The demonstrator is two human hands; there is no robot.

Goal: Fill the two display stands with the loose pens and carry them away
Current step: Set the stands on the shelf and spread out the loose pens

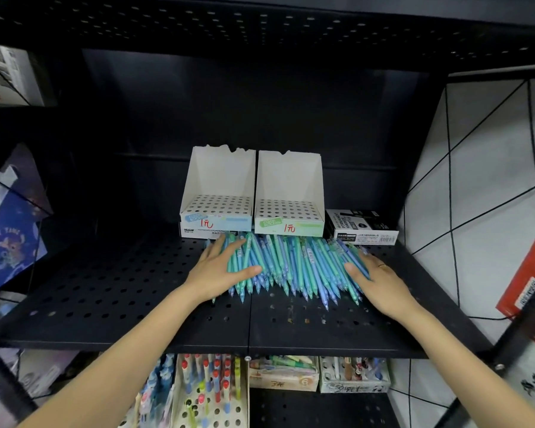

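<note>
Pens (286,267) sit heaped just in front of the empty stands (254,193), left hand (221,270) and right hand (376,278) flat against the heap's sides, so squeezing harder probably rolls some off the shelf (105,298).

Hidden under the heap of loose blue and green plastic pens (291,267): the fingertips of the right hand (374,278) and part of the dark perforated metal shelf (105,288). Too small to read: the print on the black-and-white cardboard marker box (362,227). Cut off at the bottom edge: both forearms and the white perforated pen holder (210,406) below.
</note>
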